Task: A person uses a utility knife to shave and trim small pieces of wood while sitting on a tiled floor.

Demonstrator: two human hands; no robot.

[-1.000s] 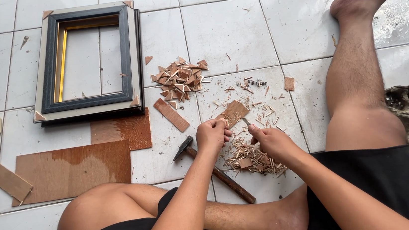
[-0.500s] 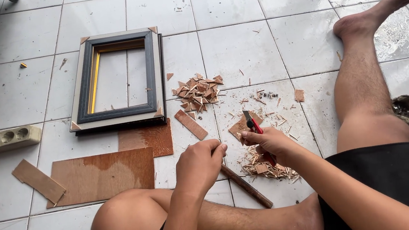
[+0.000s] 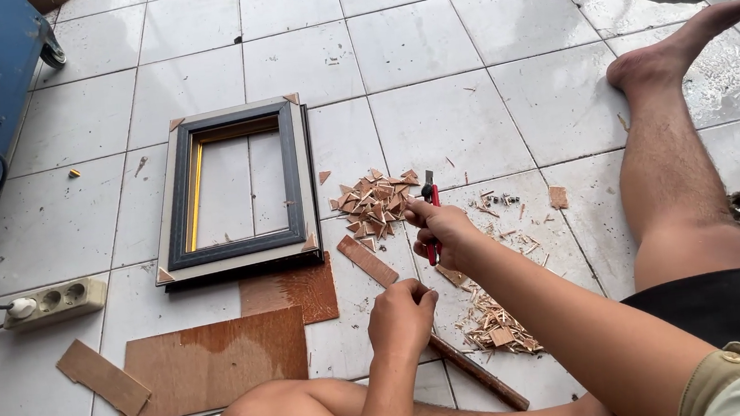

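Head view: we find the right hand [image 3: 444,228] clamped on red-handled pliers [image 3: 430,202], the left hand [image 3: 401,318] closed, contents unclear. The picture frame [image 3: 237,194] lies assembled; wood offcuts [image 3: 374,200] are heaped beside; plywood backing [image 3: 213,363] looks unfitted.

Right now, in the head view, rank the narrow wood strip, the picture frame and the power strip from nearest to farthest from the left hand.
From the left hand:
1. Narrow wood strip, on the tile just above the hand.
2. Picture frame, farther up and left.
3. Power strip, far left.
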